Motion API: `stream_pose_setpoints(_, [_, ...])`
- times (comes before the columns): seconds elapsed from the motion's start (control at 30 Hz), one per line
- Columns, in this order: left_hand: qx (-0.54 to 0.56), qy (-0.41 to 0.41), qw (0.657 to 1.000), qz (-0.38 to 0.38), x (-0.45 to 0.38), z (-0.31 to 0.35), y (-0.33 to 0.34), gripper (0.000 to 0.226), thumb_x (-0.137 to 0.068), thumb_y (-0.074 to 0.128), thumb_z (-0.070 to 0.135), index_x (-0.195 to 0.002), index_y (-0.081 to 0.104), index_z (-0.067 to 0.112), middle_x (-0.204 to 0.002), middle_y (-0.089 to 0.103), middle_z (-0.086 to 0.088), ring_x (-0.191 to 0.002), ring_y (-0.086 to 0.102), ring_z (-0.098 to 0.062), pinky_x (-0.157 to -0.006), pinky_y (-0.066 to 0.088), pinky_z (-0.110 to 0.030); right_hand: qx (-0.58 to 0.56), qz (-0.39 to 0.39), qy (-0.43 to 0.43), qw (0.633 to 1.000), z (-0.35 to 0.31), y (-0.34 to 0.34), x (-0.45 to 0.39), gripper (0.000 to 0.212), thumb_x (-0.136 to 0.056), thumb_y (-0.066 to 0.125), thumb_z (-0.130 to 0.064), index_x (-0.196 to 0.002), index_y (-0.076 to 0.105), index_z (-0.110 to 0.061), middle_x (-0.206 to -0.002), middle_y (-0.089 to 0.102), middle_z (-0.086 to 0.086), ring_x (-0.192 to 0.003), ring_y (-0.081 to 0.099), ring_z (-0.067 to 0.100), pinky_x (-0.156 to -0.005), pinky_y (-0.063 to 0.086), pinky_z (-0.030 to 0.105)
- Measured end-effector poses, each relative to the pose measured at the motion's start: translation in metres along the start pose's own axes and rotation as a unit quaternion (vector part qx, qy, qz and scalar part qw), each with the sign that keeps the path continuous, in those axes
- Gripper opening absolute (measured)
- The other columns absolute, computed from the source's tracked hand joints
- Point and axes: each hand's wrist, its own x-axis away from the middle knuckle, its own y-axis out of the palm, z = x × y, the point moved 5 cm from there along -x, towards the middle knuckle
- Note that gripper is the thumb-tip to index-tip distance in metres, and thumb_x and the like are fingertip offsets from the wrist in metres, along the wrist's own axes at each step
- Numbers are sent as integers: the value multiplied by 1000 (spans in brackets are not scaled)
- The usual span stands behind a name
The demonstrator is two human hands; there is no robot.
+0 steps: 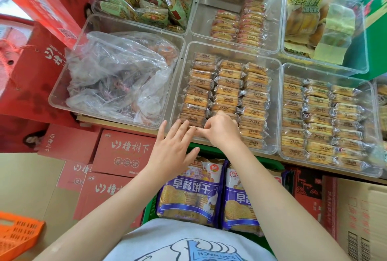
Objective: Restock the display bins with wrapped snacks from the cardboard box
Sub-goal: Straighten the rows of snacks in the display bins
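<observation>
Shop shelf packed with clear plastic display bins, viewed from above. Centre bin holds three columns of wrapped snacks, brown biscuits in clear wrap, stacked on edge front to back. Both hands sit at this bin's near edge. Right hand has fingers curled, pinching one wrapped snack at the front end of the left and middle columns. Left hand is flat, fingers straight and spread, fingertips touching the same pack from the left, gripping nothing. Bin to the right is full of similar packs in three columns. Bin to the left holds a crumpled clear plastic bag. Rear bins hold green-wrapped snacks, pink-wrapped packs and yellow bags. Below the shelf: red cartons, two purple-and-white biscuit bags, a brown cardboard box at lower right, an orange basket at lower left.
</observation>
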Motion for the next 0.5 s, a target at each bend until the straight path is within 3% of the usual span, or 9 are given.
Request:
stream_pose_setpoints(0.13, [7, 3, 1000, 17, 5, -1, 2, 66, -101, 26, 58, -155, 36, 21, -161, 35, -6, -152, 25, -25, -122, 14, -54, -112, -16, 1, 994, 1, 0, 0, 22, -91, 71, -42, -87, 76, -21, -108, 54, -2, -109, 56, 17, -97, 47, 42])
stream_pose_setpoints(0.27, [18, -2, 999, 34, 10, 0, 4, 66, -101, 27, 57, -158, 27, 24, -166, 22, -5, -154, 16, -25, -122, 14, -54, -233, 8, -9, 972, 7, -4, 6, 15, -90, 74, -34, -85, 77, -20, -91, 49, -8, -91, 52, 12, -81, 43, 31])
stream_pose_setpoints(0.37, [15, -11, 999, 28, 11, 2, 8, 68, -101, 26, 58, -159, 24, 24, -167, 19, -5, -155, 11, -25, -123, 9, -53, -230, 20, -15, 973, 7, 0, 6, 15, -91, 73, -33, -87, 78, -20, -89, 47, -9, -92, 51, 13, -81, 42, 31])
stream_pose_setpoints(0.5, [-1, -19, 1000, 16, 6, 3, 8, 67, -100, 26, 59, -156, 33, 23, -162, 33, -5, -152, 24, -25, -122, 10, -55, -157, 27, -7, 987, 5, 5, 1, 21, -93, 70, -40, -84, 76, -22, -96, 48, -5, -102, 54, 19, -95, 47, 46])
